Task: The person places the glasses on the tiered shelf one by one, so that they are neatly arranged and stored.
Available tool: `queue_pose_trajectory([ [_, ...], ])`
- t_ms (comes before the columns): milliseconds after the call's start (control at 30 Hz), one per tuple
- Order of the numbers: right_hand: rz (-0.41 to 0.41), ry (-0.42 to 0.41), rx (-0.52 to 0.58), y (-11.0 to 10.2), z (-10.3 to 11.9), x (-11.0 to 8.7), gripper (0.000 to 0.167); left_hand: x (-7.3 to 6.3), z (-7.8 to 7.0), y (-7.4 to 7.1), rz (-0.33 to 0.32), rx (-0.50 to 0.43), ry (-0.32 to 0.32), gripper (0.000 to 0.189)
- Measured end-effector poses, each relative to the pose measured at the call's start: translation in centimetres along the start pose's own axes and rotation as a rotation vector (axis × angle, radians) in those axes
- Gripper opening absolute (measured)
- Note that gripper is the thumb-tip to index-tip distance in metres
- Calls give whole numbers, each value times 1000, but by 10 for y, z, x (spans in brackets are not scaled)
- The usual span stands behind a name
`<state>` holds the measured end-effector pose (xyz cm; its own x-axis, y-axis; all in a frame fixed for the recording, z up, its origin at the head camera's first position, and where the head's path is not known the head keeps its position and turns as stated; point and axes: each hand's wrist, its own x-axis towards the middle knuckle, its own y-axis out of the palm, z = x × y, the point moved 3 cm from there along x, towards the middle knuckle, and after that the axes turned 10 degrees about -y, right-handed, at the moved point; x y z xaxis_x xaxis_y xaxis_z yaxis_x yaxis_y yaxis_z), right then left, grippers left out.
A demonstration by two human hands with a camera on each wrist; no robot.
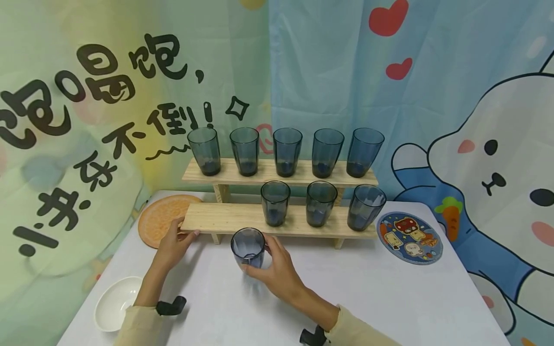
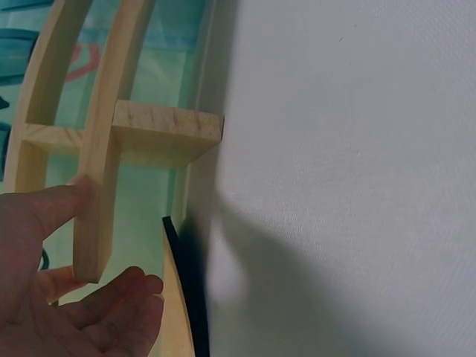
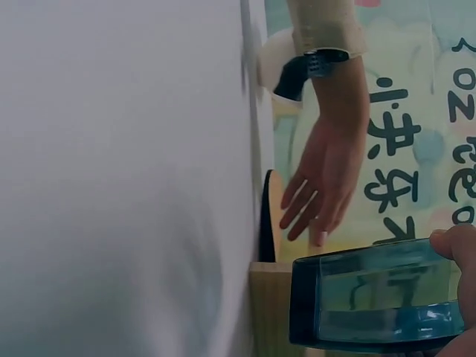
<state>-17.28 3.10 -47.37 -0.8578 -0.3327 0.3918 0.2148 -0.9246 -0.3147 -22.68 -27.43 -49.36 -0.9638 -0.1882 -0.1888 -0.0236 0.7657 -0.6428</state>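
My right hand (image 1: 281, 276) grips a blue-tinted drinking glass (image 1: 248, 250) by its sides, thumb and fingers on opposite sides, just in front of the lower board. That glass (image 3: 379, 297) appears lying sideways in the right wrist view because of the camera angle. My left hand (image 1: 174, 247) holds the left end of the two-tier wooden shelf (image 1: 225, 218). In the left wrist view, the thumb and a finger pinch the board (image 2: 100, 201) while the other fingers stay loose below it. Three matching glasses (image 1: 275, 204) stand on the lower tier's middle and right.
Several more glasses (image 1: 287, 151) line the upper tier. A round orange-brown mat (image 1: 151, 218) lies left of the shelf, and a patterned blue round mat (image 1: 411, 240) lies to the right. A white bowl (image 1: 114, 305) sits near the left arm on the white table (image 1: 389, 307).
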Motion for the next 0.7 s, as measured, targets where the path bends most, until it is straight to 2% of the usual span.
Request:
queue_pose_trajectory([
  [400,-32,-9,-11,2,17,46,77,1,1,0,4,-5,13,71],
  [567,-49,-49,-12,7,17,67,74,1,2,0,3,-5,9,71],
  [700,-67,-48,-16,12,15,82,75,2,2,-1,2,-7,7,71],
])
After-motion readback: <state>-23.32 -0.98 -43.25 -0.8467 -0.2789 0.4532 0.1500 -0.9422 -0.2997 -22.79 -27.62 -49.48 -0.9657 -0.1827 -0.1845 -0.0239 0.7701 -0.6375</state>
